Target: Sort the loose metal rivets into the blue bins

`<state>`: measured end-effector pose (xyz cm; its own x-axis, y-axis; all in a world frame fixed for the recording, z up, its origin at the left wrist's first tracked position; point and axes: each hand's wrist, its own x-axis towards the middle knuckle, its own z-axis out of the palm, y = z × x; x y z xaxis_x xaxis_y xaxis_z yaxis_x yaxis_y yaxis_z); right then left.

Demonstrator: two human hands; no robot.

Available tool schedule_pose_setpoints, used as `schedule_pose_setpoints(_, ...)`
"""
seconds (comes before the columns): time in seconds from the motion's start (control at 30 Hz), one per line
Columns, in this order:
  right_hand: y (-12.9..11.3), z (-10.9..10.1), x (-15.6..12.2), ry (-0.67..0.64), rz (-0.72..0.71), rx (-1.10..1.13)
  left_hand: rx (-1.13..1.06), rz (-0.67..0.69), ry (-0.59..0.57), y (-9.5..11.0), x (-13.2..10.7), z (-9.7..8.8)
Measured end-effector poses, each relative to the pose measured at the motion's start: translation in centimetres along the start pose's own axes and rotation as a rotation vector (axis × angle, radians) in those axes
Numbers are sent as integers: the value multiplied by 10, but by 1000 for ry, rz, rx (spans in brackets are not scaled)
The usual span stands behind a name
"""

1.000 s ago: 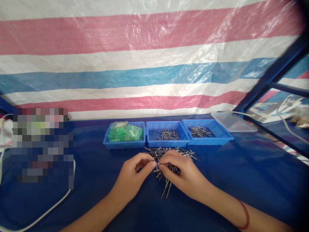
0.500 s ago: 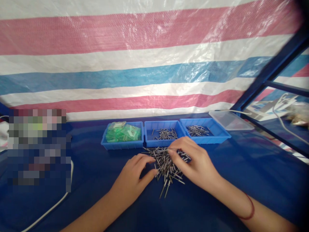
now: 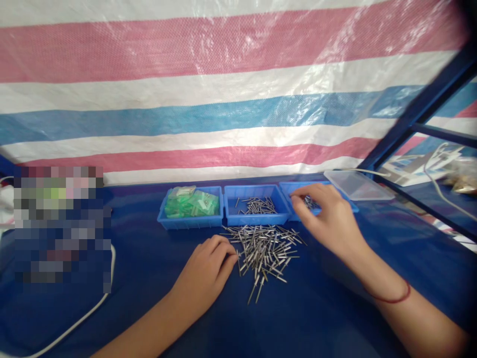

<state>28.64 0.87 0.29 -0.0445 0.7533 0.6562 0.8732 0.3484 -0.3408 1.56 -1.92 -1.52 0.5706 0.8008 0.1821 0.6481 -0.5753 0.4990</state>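
A loose pile of metal blind rivets [image 3: 266, 248] lies on the blue table. At its left edge, my left hand [image 3: 212, 263] rests with thumb and fingertips together; whether a rivet is between them cannot be made out. My right hand [image 3: 328, 214] hovers over the right blue bin [image 3: 348, 205], thumb and forefinger tips pinched close; anything held there is too small to see. That bin holds some rivets, partly hidden by the hand. Beside it, the middle blue bin [image 3: 257, 219] also has rivets inside. The left blue bin [image 3: 190, 224] contains green plastic packets [image 3: 192, 204].
A clear plastic lid [image 3: 359, 186] lies at the back right, near a blue metal frame [image 3: 406, 117]. On the left a white cable [image 3: 85, 314] runs along the table beside a blurred-out area. Striped plastic sheeting [image 3: 223, 114] hangs behind.
My right hand has moved from the rivet pile up and right to over the right bin. My left thumb and fingers have closed together at the pile's edge.
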Motion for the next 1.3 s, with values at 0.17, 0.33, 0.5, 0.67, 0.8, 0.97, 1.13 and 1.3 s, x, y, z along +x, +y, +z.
schedule_pose_setpoints(0.17,-55,13,-22,-306,-118,459,-215,-18,53,4,0,0)
schedule_pose_setpoints(0.33,-72,20,-33,-313,-80,630,-293,-9,60,6,-1,2)
schedule_pose_setpoints(0.5,-71,19,-32,-318,-38,658,-302,-3,43,6,-1,4)
schedule_pose_setpoints(0.67,-72,19,-34,-317,-27,673,-300,10,18,6,-1,4)
schedule_pose_setpoints(0.8,-73,19,-35,-301,-21,678,-284,10,9,8,-1,2)
schedule_pose_setpoints(0.97,-73,20,-36,-297,-28,682,-271,7,-17,8,-1,3)
schedule_pose_setpoints(1.13,-73,21,-36,-274,-40,654,-275,11,10,5,-2,4)
schedule_pose_setpoints(1.3,-70,22,-34,-268,-78,596,-266,-11,90,3,-3,3)
